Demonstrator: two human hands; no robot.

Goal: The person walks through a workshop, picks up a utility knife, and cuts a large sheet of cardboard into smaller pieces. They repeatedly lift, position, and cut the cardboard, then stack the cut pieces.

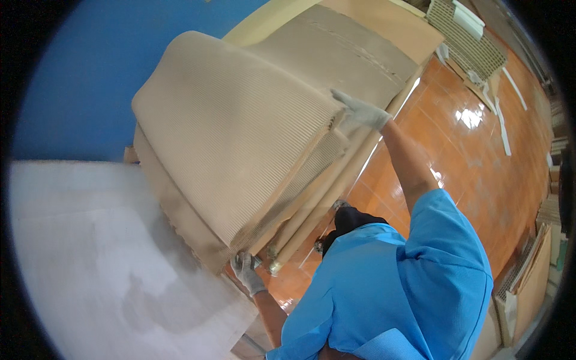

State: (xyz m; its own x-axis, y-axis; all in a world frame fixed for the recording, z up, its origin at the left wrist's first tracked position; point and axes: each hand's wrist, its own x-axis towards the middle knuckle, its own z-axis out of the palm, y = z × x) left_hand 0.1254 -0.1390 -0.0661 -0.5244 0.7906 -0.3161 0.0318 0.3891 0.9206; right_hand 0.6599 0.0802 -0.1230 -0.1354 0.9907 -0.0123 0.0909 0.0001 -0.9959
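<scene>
A large tan corrugated cardboard sheet (234, 132), ribbed on its upper face, lies bent over other layers of cardboard. My right hand (363, 113), in a grey glove, grips its far right corner, with the fingers over the top and edge. At the near corner my left hand (247, 275), gloved too, is closed on the edge of the sheet. Some of its fingers are hidden by the cardboard. A flat brown sheet (336, 54) lies beyond the ribbed one.
Long cardboard tubes (306, 222) run along the right side of the stack. A white sheet-like surface (120, 258) lies at left, with a blue surface (90, 78) behind. Paper strips (503, 129) and a ribbed panel (465, 42) lie on the shiny orange tiled floor (456, 156).
</scene>
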